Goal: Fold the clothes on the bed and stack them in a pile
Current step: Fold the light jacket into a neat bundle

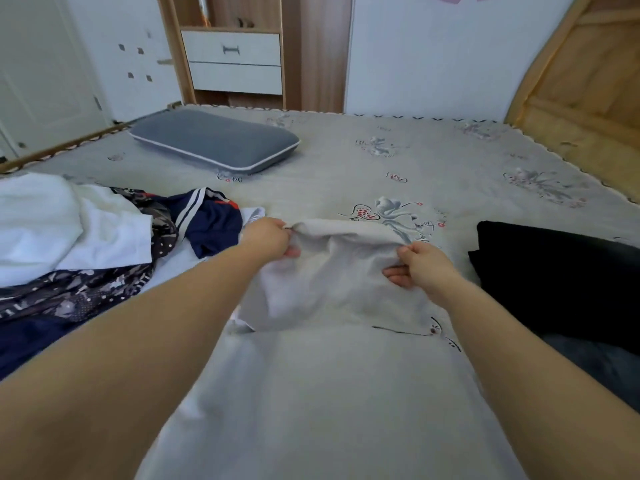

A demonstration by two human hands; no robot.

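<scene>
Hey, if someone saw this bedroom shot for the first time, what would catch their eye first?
Two bare arms reach in, the left hand and right hand pinching the far edge of a white cloth in the middle of the bed. A jumble of clothes lies at left, a black pile at right, a grey pillow beyond.

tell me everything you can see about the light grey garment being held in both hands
The light grey garment is a soft, plain knit-looking cloth, lying along the middle of the bed sheet toward the person. Its far edge is lifted and folded over, sagging between the two grips. The left hand pinches the far left corner; the right hand pinches the far right. The near part lies flat and smooth. Which kind of garment it is cannot be told.
</scene>
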